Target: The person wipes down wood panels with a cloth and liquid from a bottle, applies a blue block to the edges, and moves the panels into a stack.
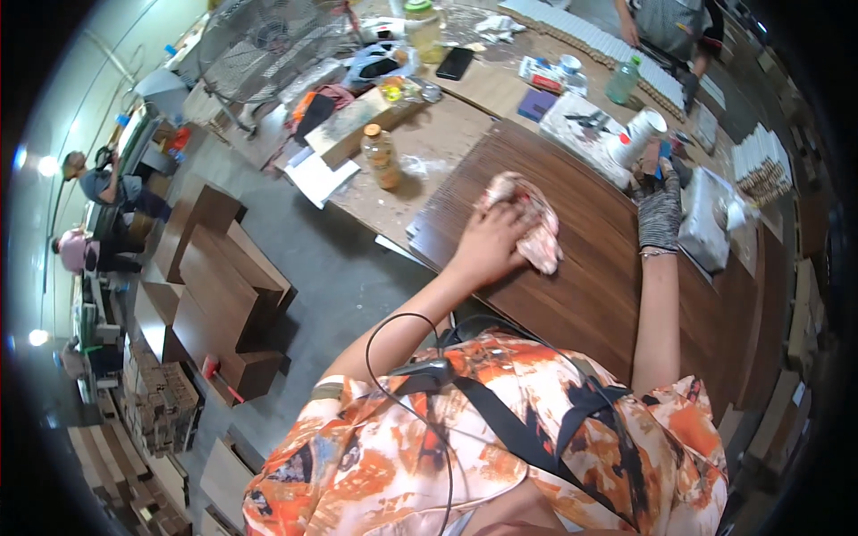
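My bare left hand (497, 234) presses a crumpled pinkish-white cloth (540, 241) against a dark brown wood-grain panel (581, 295); its fingers are bent over the cloth. My right hand (660, 210), in a grey knit glove, reaches to the panel's far right edge. Its fingers close on a small blue and brown piece (663, 159), whose kind I cannot make out. More boards of the same brown lie under the panel in a stack. Close to the right hand are a white plastic-wrapped block (706, 234) and a white cylindrical container (645, 129) lying tilted.
A bottle with an orange cap (380, 156), a black phone (455, 64) and a green plastic bottle (623, 80) stand or lie on the worktable. A large fan (268, 54) is at the back left. Brown cabinet parts (223, 286) stand on the floor. Another person (666, 27) is across the table.
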The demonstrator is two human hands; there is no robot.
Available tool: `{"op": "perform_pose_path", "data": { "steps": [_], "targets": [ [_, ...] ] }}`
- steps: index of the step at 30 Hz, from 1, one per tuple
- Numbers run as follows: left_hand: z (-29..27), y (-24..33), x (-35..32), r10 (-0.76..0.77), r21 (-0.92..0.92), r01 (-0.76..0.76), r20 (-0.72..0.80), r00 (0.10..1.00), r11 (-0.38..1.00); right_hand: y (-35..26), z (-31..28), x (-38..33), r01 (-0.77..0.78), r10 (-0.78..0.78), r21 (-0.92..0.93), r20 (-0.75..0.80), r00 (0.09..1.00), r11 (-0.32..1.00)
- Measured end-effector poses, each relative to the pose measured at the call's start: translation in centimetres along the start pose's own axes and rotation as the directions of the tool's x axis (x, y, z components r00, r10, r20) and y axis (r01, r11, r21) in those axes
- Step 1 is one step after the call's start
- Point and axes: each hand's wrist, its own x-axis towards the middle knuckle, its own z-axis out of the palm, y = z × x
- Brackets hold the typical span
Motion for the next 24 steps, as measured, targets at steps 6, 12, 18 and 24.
{"op": "perform_pose_path", "data": {
  "steps": [6,12,18,24],
  "targets": [
    [-1.0,-4.3,-1.2,-0.247,0.125,0.27,-0.172,0.954,0.955,2.5,5.1,1.1,0.445,-0.095,-0.787,0.451,0.888,0.427],
    [-2.5,-4.0,-1.3,-0.009,0.008,0.009,0.004,1.0,1.0,10.5,5.8,9.4,0.381,0.083,-0.842,0.442,0.893,0.381],
    [-2.8,-4.0,-1.7,-0.042,-0.072,0.045,0.04,0.998,0.996,15.0,11.8,8.4,0.503,0.138,-0.864,0.498,0.856,-0.007],
    [-3.0,-4.3,-1.2,-0.027,-0.08,0.03,0.029,0.999,0.996,16.2,15.0,7.2,0.382,0.211,-0.922,0.362,0.908,-0.062]
  ]
}}
